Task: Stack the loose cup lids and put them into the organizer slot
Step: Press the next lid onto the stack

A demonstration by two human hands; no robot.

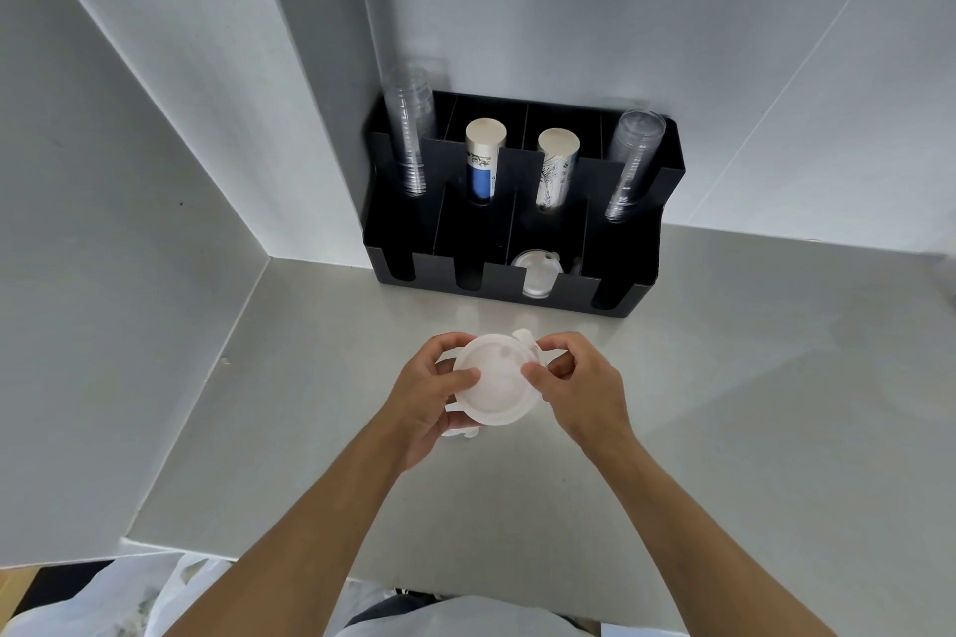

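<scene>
A stack of white translucent cup lids [497,380] is held above the grey counter, in front of the black organizer [641,269]. My left hand [432,398] grips the stack from the left, thumb across the top lid. My right hand [574,385] pinches the stack's right edge with thumb and fingers. A few lids [538,272] lie in the organizer's third front slot from the left. The other front slots look dark and I cannot see inside them.
The organizer stands against the back wall. Its rear slots hold two stacks of clear cups [408,135] [633,160] and two stacks of paper cups [483,160] [556,166]. White panels [129,222] wall the counter at left and behind. A plastic bag [129,600] lies below the front edge.
</scene>
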